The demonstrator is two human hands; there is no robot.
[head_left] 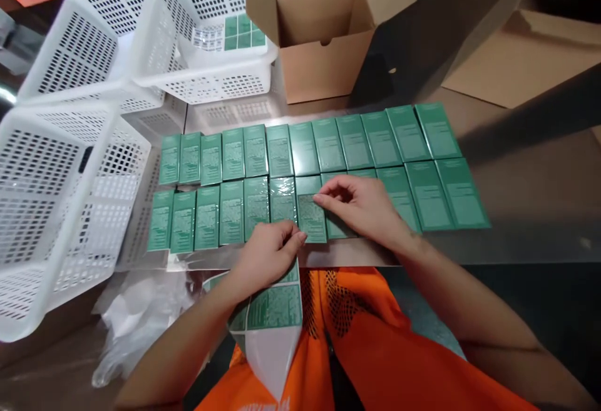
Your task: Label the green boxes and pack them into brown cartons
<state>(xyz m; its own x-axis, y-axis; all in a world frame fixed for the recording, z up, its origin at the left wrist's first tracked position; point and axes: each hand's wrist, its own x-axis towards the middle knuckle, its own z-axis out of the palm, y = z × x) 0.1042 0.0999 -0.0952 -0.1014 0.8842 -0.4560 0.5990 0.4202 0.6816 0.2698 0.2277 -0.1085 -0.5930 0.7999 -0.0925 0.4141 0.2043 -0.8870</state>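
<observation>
Two rows of green boxes (pixel 328 145) lie on the table: thirteen in the far row, and about twelve in the near row, where the hands cover part of the count. Three white perforated plastic baskets (pixel 61 210) stand at the left, and one open cardboard carton (pixel 323 41) stands behind the rows. One label sheet (pixel 275 311) hangs off the near edge.

Flat green cardboard boxes (pixel 310 176) in glossy film lie on a smooth reflective metal table (pixel 539 210), with perforated white plastic baskets (pixel 66 166) at nine o'clock and a matt brown corrugated carton (pixel 323 54) at twelve.
</observation>
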